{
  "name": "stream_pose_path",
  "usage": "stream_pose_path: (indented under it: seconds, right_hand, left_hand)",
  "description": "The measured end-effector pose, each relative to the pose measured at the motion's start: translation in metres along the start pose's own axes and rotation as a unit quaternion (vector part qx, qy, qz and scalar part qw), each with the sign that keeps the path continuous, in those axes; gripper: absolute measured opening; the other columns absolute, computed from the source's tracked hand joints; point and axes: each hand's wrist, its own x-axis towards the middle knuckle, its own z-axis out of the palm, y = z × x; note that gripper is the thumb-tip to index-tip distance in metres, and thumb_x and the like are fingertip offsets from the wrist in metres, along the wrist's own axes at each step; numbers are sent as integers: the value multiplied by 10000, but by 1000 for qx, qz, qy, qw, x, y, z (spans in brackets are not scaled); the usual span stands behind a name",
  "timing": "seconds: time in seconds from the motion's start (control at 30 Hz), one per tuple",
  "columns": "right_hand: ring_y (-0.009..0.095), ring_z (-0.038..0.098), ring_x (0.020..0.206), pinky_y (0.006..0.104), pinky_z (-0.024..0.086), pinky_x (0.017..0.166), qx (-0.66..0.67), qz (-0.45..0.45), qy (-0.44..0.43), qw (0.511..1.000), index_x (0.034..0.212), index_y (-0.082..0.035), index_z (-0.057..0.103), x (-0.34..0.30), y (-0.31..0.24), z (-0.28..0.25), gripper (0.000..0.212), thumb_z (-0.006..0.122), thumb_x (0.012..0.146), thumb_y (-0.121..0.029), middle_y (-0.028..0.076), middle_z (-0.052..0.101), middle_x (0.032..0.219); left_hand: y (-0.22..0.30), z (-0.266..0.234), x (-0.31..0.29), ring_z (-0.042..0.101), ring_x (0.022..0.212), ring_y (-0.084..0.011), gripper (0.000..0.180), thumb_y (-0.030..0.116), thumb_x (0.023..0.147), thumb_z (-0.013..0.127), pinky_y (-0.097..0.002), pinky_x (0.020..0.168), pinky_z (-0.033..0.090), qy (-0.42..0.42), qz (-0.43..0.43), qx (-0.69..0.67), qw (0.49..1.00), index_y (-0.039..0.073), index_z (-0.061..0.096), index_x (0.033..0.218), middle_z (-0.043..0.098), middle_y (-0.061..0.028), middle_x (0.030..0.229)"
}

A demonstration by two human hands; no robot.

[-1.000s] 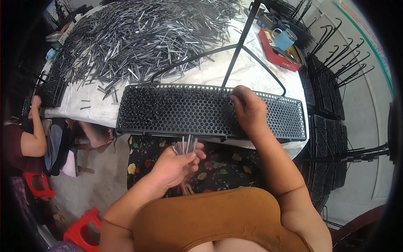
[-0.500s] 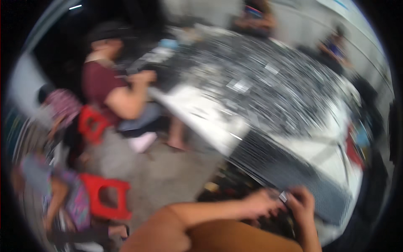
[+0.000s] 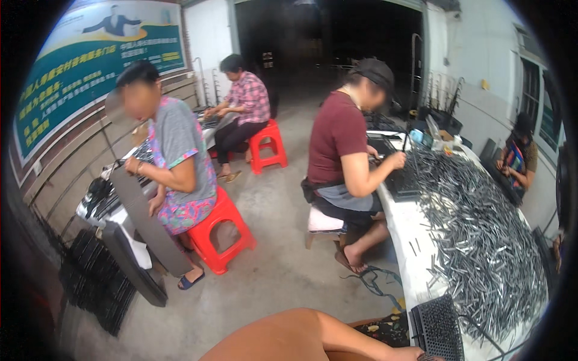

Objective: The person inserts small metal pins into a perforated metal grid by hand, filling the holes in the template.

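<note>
My left forearm reaches to the lower right, and my left hand is cut off by the bottom edge of the picture. Its fingers are hidden, so whatever they hold cannot be made out. Right beside it, on the corner of the white-covered table, a black tray full of small holes lies tilted in view. Beyond that tray spreads a large heap of thin dark strips, some with a metallic shine. My right hand is outside the picture.
Across the table corner a co-worker in a maroon shirt handles small parts. Further left, a person in a grey top holds a long dark panel on a red stool. Green straps lie on the floor by the table.
My view has swung left and up, toward the co-workers and the dark doorway. My hands, earlier close together around a small shiny-tipped piece, have dropped to or past the lower edge.
</note>
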Motion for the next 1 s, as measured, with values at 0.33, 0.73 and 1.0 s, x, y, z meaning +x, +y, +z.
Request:
stream_pose_path:
  seconds: [0.33,0.73,1.0]
  right_hand:
    - [278,608,930,347,534,759,212,108,-8,971,1170,-6,500,12,12,2,380,672,852,-122,154,587,1100]
    - [326,615,888,358,531,699,-356,-369,42,857,1131,-112,550,29,94,-43,401,735,780,-175,177,591,1072]
    - [240,601,890,336,512,735,-147,-174,18,973,1179,11,526,2,24,-4,337,625,882,-114,114,600,1050]
  left_hand:
    - [-5,-9,-13,664,778,-252,261,245,894,583,-391,688,523,126,80,97,984,19,659,1000,702,-142,867]
    - [-1,5,-11,664,713,-196,223,204,909,567,-342,652,537,79,46,63,994,4,658,949,705,-82,803]
    - [22,4,-32,650,719,-206,245,239,902,570,-367,702,506,105,23,62,992,21,672,854,694,-85,767]
